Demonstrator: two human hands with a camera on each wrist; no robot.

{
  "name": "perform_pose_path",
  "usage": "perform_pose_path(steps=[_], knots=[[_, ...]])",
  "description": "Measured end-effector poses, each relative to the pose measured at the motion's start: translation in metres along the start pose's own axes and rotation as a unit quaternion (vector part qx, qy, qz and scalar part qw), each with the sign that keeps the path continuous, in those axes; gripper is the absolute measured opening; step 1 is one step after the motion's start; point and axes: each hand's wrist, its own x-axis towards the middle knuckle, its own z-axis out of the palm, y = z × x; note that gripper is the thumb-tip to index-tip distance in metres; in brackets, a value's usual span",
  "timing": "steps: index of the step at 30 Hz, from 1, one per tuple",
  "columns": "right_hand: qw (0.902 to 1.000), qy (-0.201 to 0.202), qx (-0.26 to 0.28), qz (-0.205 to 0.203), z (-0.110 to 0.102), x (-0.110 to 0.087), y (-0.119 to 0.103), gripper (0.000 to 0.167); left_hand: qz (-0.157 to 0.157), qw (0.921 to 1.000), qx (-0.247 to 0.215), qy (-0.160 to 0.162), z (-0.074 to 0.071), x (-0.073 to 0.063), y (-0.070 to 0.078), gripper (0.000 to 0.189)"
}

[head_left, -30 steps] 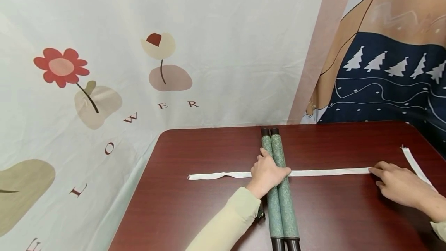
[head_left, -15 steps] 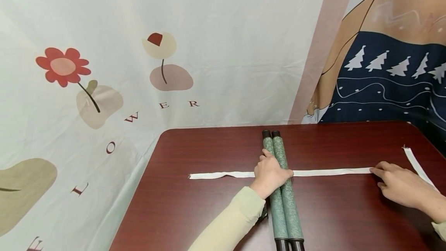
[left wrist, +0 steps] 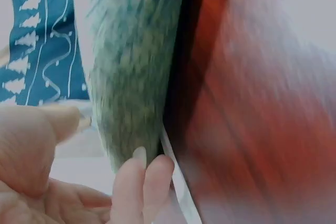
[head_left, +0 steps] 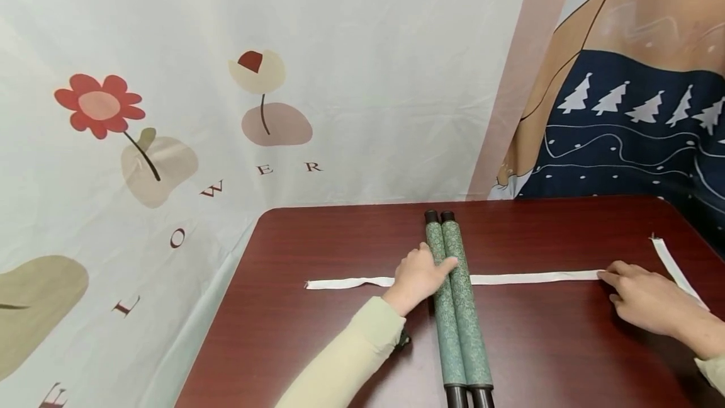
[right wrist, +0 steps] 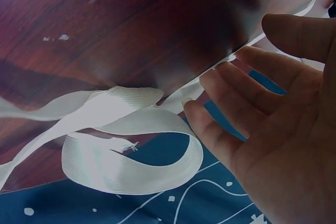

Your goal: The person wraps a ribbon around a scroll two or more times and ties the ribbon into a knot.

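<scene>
Two slim green patterned rolls with black ends, like a rolled-up scroll, lie side by side in the head view: the left roll (head_left: 449, 332) and the right roll (head_left: 472, 326). Beneath them a white ribbon (head_left: 532, 279) runs across the table. My left hand (head_left: 418, 279) is at the left roll, its thumb extended over the rolls; in the left wrist view its fingertips (left wrist: 157, 174) are right at the green surface. Fairly straight fingers of my right hand (head_left: 646, 298) touch the ribbon near its right part. The right wrist view shows loose ribbon loops (right wrist: 131, 177) beside that hand.
The dark red wooden table (head_left: 340, 345) meets a printed cloth backdrop (head_left: 374, 80) at its far edge. One frayed ribbon end (head_left: 659, 250) lies beyond my right hand, another frayed end (head_left: 317, 284) at the left.
My left hand has shifted left, and its thumb has come back from the right roll's far side to above the rolls. The rolls, ribbon and right hand stay nearly still.
</scene>
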Motion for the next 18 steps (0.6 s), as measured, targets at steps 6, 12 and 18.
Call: perform_pose_path(steps=[6,12,18], knots=[[0.9999,0.012,0.005,-0.009,-0.001,0.003,0.000,0.032,0.039,0.9985,0.030,0.025,-0.020,0.006,-0.027,0.044],[0.9998,0.011,0.016,-0.006,-0.001,0.001,0.001,0.030,0.078,0.9950,0.063,0.007,-0.025,0.005,-0.049,0.028],[0.9996,0.016,0.022,-0.005,0.000,0.001,0.001,0.028,0.096,0.9919,0.081,-0.019,-0.025,0.001,-0.060,0.026]])
